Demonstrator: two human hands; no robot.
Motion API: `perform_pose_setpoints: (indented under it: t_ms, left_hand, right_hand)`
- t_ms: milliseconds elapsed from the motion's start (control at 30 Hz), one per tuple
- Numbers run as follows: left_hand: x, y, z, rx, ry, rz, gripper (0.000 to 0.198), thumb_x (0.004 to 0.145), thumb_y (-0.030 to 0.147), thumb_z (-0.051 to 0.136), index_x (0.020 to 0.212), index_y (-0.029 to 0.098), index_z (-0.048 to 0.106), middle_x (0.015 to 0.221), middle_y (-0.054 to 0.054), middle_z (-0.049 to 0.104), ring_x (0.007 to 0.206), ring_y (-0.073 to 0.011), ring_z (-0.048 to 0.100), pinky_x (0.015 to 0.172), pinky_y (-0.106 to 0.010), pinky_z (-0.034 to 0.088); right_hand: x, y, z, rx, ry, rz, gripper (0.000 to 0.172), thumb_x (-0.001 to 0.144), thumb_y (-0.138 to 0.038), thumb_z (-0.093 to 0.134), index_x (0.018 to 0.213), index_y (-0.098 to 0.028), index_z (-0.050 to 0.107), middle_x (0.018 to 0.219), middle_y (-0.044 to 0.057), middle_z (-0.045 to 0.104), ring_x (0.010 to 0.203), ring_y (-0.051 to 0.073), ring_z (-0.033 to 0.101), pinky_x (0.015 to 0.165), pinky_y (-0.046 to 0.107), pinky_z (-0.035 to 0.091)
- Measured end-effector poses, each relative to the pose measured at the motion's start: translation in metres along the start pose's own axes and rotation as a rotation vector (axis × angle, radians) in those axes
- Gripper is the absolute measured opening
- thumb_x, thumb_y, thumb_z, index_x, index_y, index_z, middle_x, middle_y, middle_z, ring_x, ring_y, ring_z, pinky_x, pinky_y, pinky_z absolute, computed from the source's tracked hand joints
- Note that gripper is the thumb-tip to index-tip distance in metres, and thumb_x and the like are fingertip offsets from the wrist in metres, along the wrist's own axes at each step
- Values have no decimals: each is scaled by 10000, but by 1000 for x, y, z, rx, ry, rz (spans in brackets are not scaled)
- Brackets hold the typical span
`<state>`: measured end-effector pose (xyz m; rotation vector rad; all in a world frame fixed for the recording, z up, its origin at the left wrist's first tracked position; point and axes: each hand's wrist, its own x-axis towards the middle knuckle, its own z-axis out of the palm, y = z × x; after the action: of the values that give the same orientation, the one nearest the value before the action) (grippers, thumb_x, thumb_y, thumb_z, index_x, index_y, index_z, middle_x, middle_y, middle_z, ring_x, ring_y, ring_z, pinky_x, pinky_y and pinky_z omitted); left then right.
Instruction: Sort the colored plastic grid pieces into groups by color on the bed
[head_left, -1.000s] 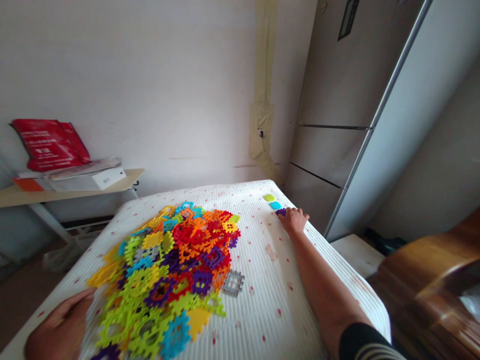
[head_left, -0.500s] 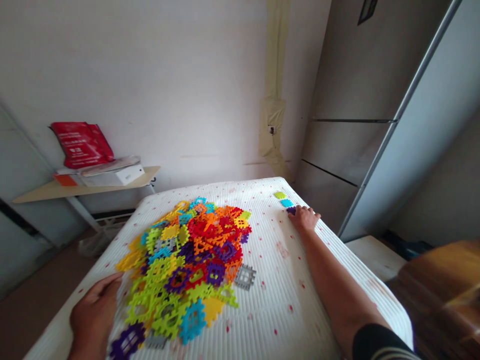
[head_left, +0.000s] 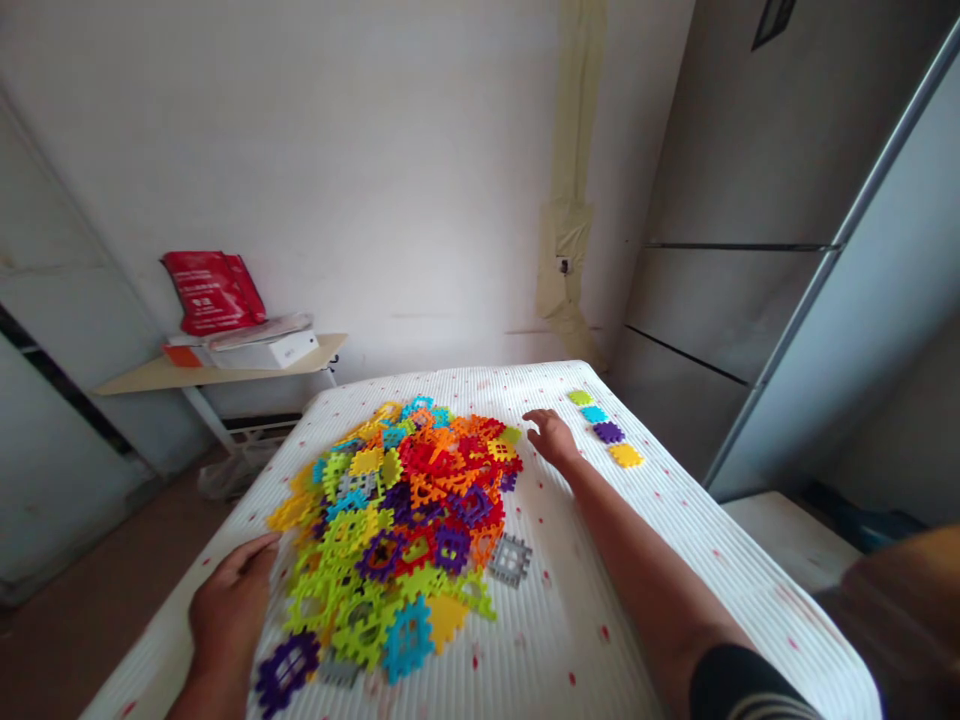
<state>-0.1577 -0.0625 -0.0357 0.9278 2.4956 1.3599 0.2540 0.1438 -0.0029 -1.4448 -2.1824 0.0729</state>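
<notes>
A large heap of colourful plastic interlocking pieces (head_left: pixel 420 520) covers the left and middle of the table; many have toothed edges and window-like cut-outs. My right hand (head_left: pixel 553 438) hovers just right of the heap's far side, fingers apart, holding nothing. Left of the heap lies my left hand (head_left: pixel 234 598), its fingers loosely stretched toward the yellow pieces (head_left: pixel 296 510), with nothing visible in it. Along the right edge runs a row of separate pieces: a lime one (head_left: pixel 580 398), a blue one (head_left: pixel 594 414), a purple one (head_left: pixel 608 432) and a yellow one (head_left: pixel 626 456).
The table wears a white ribbed cover (head_left: pixel 570 620) with red specks. A grey window piece (head_left: pixel 511 559) lies right of the heap. Behind left, a small shelf (head_left: pixel 142 380) bears a white box (head_left: pixel 274 350) and red packets (head_left: pixel 214 295). A tall fridge (head_left: pixel 720 220) stands at right.
My right hand has moved left from the row to the heap's side, uncovering a yellow piece at the row's near end. My left hand stays beside the heap. The view has turned slightly left.
</notes>
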Motion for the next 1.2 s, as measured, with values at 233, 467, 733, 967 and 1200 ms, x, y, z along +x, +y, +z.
perform_pose_setpoints:
  t_ms: [233,467,733,967,1200]
  left_hand:
    - [-3,4,-2,-11,-8,-11,413,643,442,513,934,200,678,963,-49,685,951,-254,602,886,-344,442]
    - [-7,11,-5,-19,-11,-26,419,639,443,511,920,183,681,919,-57,691,911,-254,608,833,-341,457]
    - [-7,13,-5,-56,-2,-39,374,640,422,514,880,191,685,859,-51,695,879,-254,615,804,-344,464]
    - [-3,4,-3,10,-20,-3,377,674,415,510,925,192,684,905,-43,690,899,-247,608,817,-338,455]
    - [-2,3,-2,24,-17,-4,375,686,418,515,941,199,679,924,-44,688,908,-245,605,834,-336,450]
  right_hand:
    - [42,-22,44,76,-182,-27,502,706,-223,654,1200,-271,575,1286,-3,553,1189,224,470,931,343,432]
    - [54,-24,49,98,-261,58,448,706,-269,663,1150,-299,615,1135,19,641,1045,241,574,889,392,441]
    - [46,-11,48,218,-113,34,348,851,-211,471,1181,-219,581,1004,39,679,907,165,612,810,256,448]
    - [44,0,37,334,-21,33,344,840,-186,416,1137,-186,590,736,-1,655,664,128,581,645,219,439]
    - [38,3,28,397,-42,-3,324,810,-173,425,1053,-191,639,728,0,654,686,130,589,655,221,440]
